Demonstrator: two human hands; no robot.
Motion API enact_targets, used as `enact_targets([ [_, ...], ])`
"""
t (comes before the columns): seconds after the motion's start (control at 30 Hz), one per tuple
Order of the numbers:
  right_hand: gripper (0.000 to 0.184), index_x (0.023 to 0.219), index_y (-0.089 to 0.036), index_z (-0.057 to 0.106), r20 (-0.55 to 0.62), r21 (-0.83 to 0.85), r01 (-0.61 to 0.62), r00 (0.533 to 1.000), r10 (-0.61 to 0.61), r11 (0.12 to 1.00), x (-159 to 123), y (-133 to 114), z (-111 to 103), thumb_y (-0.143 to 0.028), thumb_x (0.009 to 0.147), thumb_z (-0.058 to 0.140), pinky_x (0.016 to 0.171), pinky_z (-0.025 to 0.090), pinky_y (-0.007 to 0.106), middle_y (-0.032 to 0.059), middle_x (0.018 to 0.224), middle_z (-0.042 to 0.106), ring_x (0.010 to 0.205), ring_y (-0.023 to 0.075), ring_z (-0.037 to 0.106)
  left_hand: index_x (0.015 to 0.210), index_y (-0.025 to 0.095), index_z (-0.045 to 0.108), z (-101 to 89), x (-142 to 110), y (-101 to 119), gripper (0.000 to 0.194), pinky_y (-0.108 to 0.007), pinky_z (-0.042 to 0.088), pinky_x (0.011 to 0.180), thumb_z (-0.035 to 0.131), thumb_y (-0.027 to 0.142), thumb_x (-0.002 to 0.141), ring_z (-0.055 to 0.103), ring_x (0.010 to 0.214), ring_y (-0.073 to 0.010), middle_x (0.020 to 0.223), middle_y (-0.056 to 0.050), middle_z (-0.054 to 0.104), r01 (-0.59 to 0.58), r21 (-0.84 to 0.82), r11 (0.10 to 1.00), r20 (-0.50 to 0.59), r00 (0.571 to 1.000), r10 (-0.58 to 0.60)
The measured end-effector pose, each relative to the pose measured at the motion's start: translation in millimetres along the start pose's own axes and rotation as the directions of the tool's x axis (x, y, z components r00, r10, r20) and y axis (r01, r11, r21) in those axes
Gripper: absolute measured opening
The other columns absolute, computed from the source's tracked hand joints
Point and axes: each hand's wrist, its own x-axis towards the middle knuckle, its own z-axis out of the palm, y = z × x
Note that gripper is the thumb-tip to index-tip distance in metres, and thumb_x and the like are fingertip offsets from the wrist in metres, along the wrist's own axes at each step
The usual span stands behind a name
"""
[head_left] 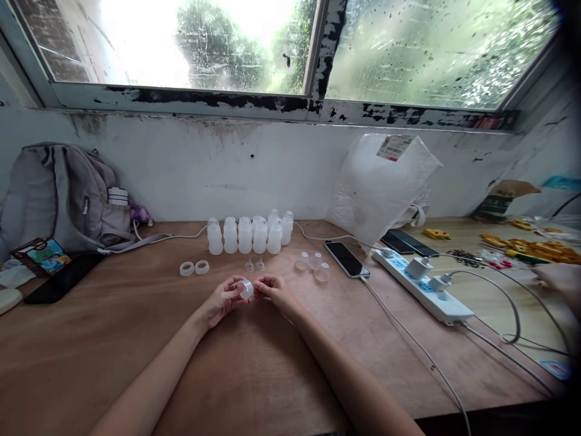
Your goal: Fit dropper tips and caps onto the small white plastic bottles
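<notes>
My left hand point(223, 298) and my right hand point(272, 287) meet over the middle of the wooden table point(136, 339). Both pinch one small translucent white plastic ring cap point(246, 289) between their fingertips. Just beyond it lie two clear nipples point(255, 265). Two white rings point(193, 267) lie to the left, and several clear domed caps point(313, 265) to the right. A row of several small white bottles point(249, 234) stands behind them near the wall.
A grey backpack point(59, 194) leans at the far left, with a dark phone point(59, 281) before it. A phone point(347, 259) on a cable, a white power strip point(420, 284) and a plastic bag point(381, 181) lie to the right. Another person's hand point(560, 278) rests near yellow parts point(531, 247).
</notes>
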Motion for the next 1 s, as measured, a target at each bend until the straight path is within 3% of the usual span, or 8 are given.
enact_targets([
  [0.3, 0.028, 0.067, -0.013, 0.058, -0.016, 0.016, -0.009, 1.000, 0.009, 1.000, -0.4, -1.8, 0.1, -0.039, 0.062, 0.066, 0.054, 0.044, 0.024, -0.0007, 0.059, 0.059, 0.052, 0.0102, 0.055, 0.092, 0.018, 0.050, -1.9, 0.0, 0.0, 0.028, -0.022, 0.051, 0.065, 0.064, 0.020, 0.069, 0.064, 0.069, -0.0141, 0.084, -0.002, 0.062, -0.002, -0.008, 1.000, -0.006, 1.000, 0.002],
  [0.5, 0.030, 0.070, -0.013, 0.057, 0.000, -0.076, 0.024, 1.000, -0.024, 0.997, 2.7, 5.1, -0.9, -0.042, 0.065, 0.062, 0.044, 0.044, 0.020, -0.0005, 0.060, 0.058, 0.046, 0.0087, 0.052, 0.087, 0.016, 0.053, 5.6, -1.3, -0.8, 0.023, -0.023, 0.050, 0.064, 0.062, 0.026, 0.069, 0.062, 0.068, -0.0130, 0.081, -0.002, 0.061, -0.075, 0.178, 0.981, -0.082, 0.992, 0.091],
  [0.7, 0.033, 0.085, -0.015, 0.056, -0.049, -0.272, 0.107, 0.991, -0.125, 0.956, 0.5, 4.2, 4.3, -0.046, 0.074, 0.048, 0.032, 0.040, 0.017, -0.0006, 0.063, 0.054, 0.042, 0.0076, 0.050, 0.078, 0.015, 0.055, 4.5, 2.2, -7.5, 0.022, -0.022, 0.049, 0.050, 0.061, 0.031, 0.065, 0.058, 0.059, -0.0133, 0.069, -0.001, 0.060, -0.208, 0.523, 0.826, -0.247, 0.891, 0.381],
  [0.87, 0.025, 0.088, -0.017, 0.055, 0.034, -0.393, 0.176, 0.984, -0.177, 0.903, -4.2, 11.2, 12.6, -0.036, 0.074, 0.052, 0.035, 0.042, 0.017, -0.0003, 0.062, 0.056, 0.045, 0.0088, 0.051, 0.075, 0.018, 0.052, 6.1, 1.2, -9.8, 0.017, -0.018, 0.038, 0.036, 0.059, 0.031, 0.066, 0.048, 0.037, -0.0094, 0.049, 0.005, 0.052, -0.210, 0.639, 0.740, -0.210, 0.878, 0.431],
  [1.0, 0.015, 0.085, -0.017, 0.054, 0.009, -0.439, 0.205, 0.975, -0.224, 0.875, -4.9, 17.0, 15.3, -0.027, 0.075, 0.049, 0.037, 0.041, 0.018, -0.0014, 0.059, 0.054, 0.045, 0.0087, 0.050, 0.076, 0.020, 0.051, 9.3, -1.9, -11.4, 0.013, -0.018, 0.038, 0.041, 0.055, 0.030, 0.069, 0.050, 0.042, -0.0094, 0.055, 0.004, 0.053, -0.224, 0.769, 0.599, -0.129, 0.863, 0.488],
])
